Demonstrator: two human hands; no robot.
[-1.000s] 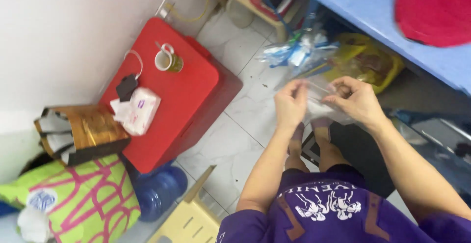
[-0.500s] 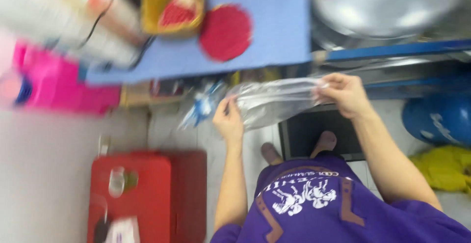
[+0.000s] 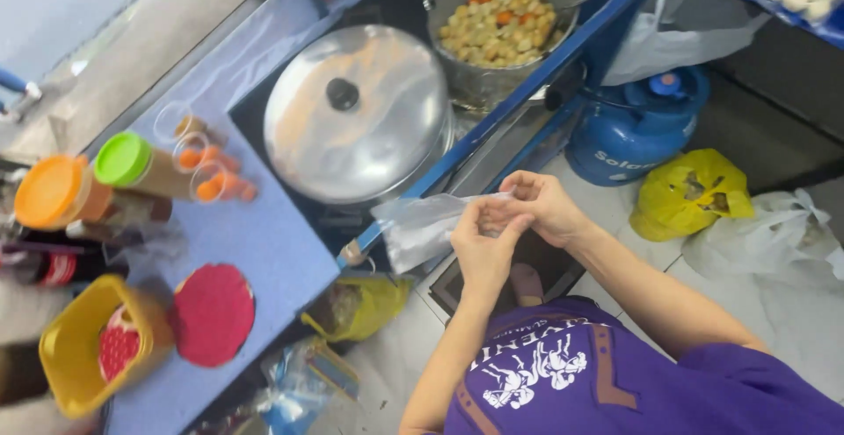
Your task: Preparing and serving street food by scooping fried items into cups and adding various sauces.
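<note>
Both my hands hold a clear plastic bag (image 3: 420, 227) in front of my chest. My left hand (image 3: 484, 246) pinches its mouth from below, and my right hand (image 3: 543, 206) grips the same edge from the right. The bag hangs out to the left, limp and see-through, just below the blue counter edge. A covered steel pot with a black knob (image 3: 356, 112) stands on the counter (image 3: 255, 242) right above the bag. Behind it an open pot (image 3: 497, 26) holds several round yellow and orange food balls.
Bottles with orange and green lids (image 3: 88, 184) stand on the left of the counter beside a red round lid (image 3: 211, 314) and a yellow tub (image 3: 92, 343). On the floor sit a blue gas cylinder (image 3: 637, 123), a yellow bag (image 3: 690, 191) and a white bag (image 3: 769, 233).
The view has swung from the red stool and floor up over the blue counter and pots. My hands, spread wide on the bag half a second ago, have come together at its mouth.
</note>
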